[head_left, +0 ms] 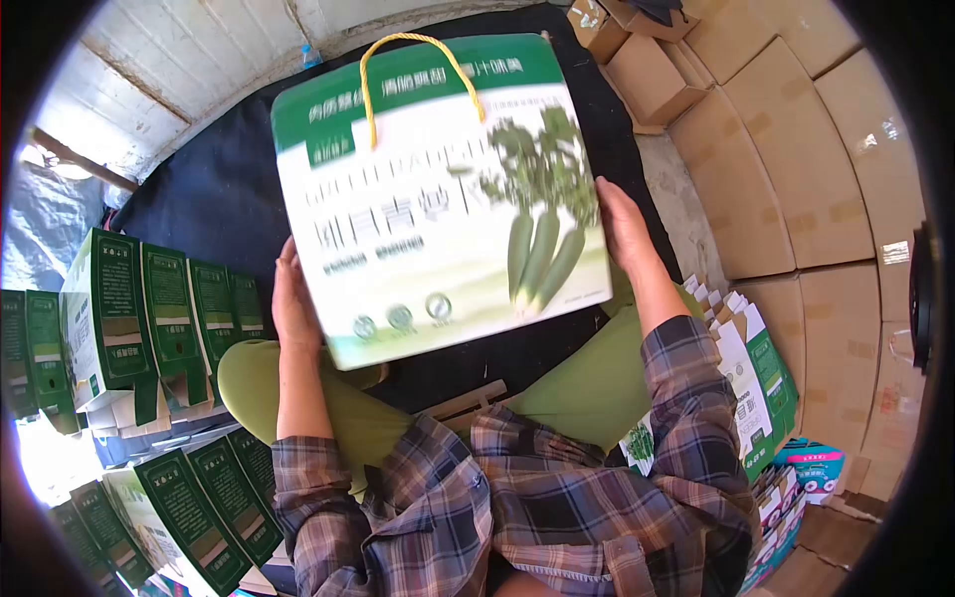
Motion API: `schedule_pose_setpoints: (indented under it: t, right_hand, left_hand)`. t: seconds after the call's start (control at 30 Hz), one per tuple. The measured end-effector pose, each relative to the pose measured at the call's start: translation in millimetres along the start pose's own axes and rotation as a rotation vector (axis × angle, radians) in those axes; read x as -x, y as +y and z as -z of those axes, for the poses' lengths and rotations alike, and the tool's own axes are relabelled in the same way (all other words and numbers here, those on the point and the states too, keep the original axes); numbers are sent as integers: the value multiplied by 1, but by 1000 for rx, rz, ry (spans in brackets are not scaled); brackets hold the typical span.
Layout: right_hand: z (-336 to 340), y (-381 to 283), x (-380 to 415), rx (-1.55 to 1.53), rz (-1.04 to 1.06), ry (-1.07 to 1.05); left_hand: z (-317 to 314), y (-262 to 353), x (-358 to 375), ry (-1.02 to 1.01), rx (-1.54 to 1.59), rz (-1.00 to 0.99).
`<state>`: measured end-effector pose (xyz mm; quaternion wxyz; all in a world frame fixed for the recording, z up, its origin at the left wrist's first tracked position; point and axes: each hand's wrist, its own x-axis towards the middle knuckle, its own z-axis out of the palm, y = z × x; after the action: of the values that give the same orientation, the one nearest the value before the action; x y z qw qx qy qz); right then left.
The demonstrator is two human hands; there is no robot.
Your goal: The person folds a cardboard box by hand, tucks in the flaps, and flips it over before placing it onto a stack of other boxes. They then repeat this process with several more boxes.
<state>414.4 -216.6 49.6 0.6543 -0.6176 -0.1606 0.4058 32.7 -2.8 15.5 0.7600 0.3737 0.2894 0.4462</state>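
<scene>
A white and green radish gift box [398,269] with a yellow rope handle is held up in front of me, slightly tilted, its printed face towards me. My left hand [296,303] presses against the box's left side, with the fingers partly hidden behind its edge. On the right side, my right hand [624,224] grips the edge, and part of its fingers lies out of sight behind the box. The yellow handle [423,40] stands up in a loop at the top, touched by neither hand.
Rows of green boxes [124,318] stand at the left. Large brown cartons [796,169] are stacked along the right, with flattened green and white boxes [761,383] below them. A black sheet [214,164] covers the floor. An open carton [652,80] lies at the upper right.
</scene>
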Motion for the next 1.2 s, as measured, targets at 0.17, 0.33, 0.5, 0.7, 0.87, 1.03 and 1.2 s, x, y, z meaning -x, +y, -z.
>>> schedule_pose_setpoints:
  t: [0.17,0.33,0.5,0.7,0.87,1.03,1.2]
  right_hand:
    - [2,26,4,402,-253,6]
    - [6,45,6,473,-312,-71]
    - [13,58,4,630,-446,-101]
    - [11,33,13,853,-496,-258]
    - [0,15,22,862,-438,-211]
    - [3,10,31,798,-317,-190]
    - [-7,-8,45,815,-301,-225]
  left_hand:
    - [14,-28,8,254,-253,392]
    - [29,-32,7,211,-202,395]
    - [33,-34,9,243,-472,587]
    - [16,-20,20,176,-711,589]
    - [3,-14,28,79,-740,400]
    - [-7,-7,29,-67,-1077,301]
    - [-8,-9,28,-100,-1091,298]
